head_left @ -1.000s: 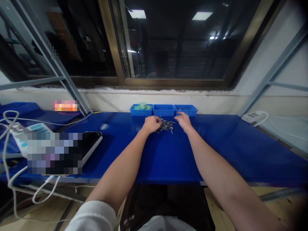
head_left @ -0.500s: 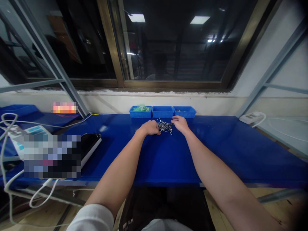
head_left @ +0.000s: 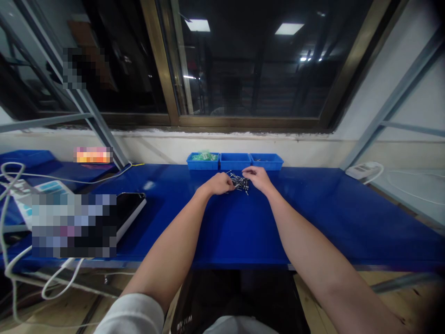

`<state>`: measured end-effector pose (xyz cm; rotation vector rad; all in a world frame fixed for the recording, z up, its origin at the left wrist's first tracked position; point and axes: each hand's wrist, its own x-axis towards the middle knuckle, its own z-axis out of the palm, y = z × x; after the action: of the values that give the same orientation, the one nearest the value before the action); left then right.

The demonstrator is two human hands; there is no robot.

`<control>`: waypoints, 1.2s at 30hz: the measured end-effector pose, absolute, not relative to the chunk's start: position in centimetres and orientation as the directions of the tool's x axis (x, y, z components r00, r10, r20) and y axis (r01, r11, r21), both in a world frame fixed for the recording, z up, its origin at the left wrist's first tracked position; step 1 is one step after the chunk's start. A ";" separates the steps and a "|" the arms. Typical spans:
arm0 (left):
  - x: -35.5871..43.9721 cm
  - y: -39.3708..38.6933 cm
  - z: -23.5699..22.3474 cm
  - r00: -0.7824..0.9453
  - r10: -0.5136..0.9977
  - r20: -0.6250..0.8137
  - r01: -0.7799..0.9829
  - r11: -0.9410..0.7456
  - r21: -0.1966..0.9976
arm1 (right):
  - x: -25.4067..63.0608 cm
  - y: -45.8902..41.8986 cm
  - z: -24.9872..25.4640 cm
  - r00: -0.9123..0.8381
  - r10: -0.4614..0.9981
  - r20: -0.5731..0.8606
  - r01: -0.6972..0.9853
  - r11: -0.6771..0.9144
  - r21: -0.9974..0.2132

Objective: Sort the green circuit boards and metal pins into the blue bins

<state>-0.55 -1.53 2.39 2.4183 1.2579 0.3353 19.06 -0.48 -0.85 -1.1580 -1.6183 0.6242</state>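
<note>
A small heap of thin, shiny metal screws [head_left: 241,182] lies on the blue table between my hands. My left hand [head_left: 221,183] is closed, its bent fingertips at the heap's left side; whatever they may hold is hidden. At the upper right of the heap, my right hand [head_left: 257,177] has its fingers curled together over the nearest screws, and I cannot make out what is between them. Just behind the heap stand three blue bins: a left bin [head_left: 194,165] with green-and-white small pieces, a middle bin [head_left: 235,164], and a right bin [head_left: 269,165] with a few small metal pieces.
On the left of the table [head_left: 167,227] are a dark-topped device [head_left: 134,204], partly blurred, and looping white cables [head_left: 14,278]. A white power strip [head_left: 363,170] sits at the right. Metal frame posts [head_left: 104,134] rise at both sides, and a window is behind.
My right hand has moved a little left, onto the heap's edge. My left fingertips have shifted slightly right, further over the screws.
</note>
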 end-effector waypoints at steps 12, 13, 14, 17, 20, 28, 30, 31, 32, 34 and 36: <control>-0.4 -1.9 2.5 0.511 0.840 0.181 0.743 -0.538 0.398 | 18.4 -1.8 0.3 -0.246 0.907 0.343 0.356 0.413 -0.838; -0.4 -1.9 2.5 0.515 0.837 0.186 0.741 -0.544 0.393 | 18.4 -1.8 0.3 -0.248 0.908 0.338 0.351 0.409 -0.842; -0.4 -1.9 2.5 0.520 0.832 0.193 0.738 -0.551 0.390 | 18.4 -1.8 0.3 -0.250 0.909 0.333 0.346 0.405 -0.846; -0.4 -2.0 2.4 0.537 0.817 0.211 0.720 -0.574 0.390 | 18.4 -1.9 0.3 -0.250 0.909 0.333 0.336 0.405 -0.850; -0.2 -2.1 2.4 0.526 0.816 0.241 0.705 -0.576 0.412 | 18.4 -1.9 0.2 -0.217 0.904 0.369 0.320 0.423 -0.848; -1.1 -0.6 1.3 0.278 0.878 0.390 0.759 -0.450 0.470 | 19.3 -1.1 -0.5 0.125 0.887 0.444 0.314 0.389 -0.866; -1.6 0.0 0.8 0.211 0.891 0.402 0.783 -0.400 0.476 | 19.4 -0.9 -0.6 0.174 0.888 0.425 0.351 0.347 -0.870; -1.7 0.2 0.6 0.190 0.891 0.411 0.791 -0.387 0.474 | 19.4 -0.9 -0.6 0.184 0.895 0.407 0.368 0.321 -0.873; -1.8 0.4 0.4 0.168 0.893 0.417 0.799 -0.371 0.473 | 19.4 -0.8 -0.7 0.184 0.905 0.384 0.389 0.292 -0.874; -1.9 0.6 0.2 0.133 0.897 0.422 0.812 -0.343 0.473 | 19.4 -0.7 -0.9 0.179 0.923 0.341 0.438 0.236 -0.867; -1.9 0.6 0.3 0.107 0.902 0.419 0.820 -0.318 0.476 | 19.4 -0.4 -1.0 0.183 0.931 0.316 0.469 0.200 -0.861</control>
<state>-1.85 0.58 0.26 2.2414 1.7549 1.0011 19.41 -0.35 -1.02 -1.4248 -1.4416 0.5647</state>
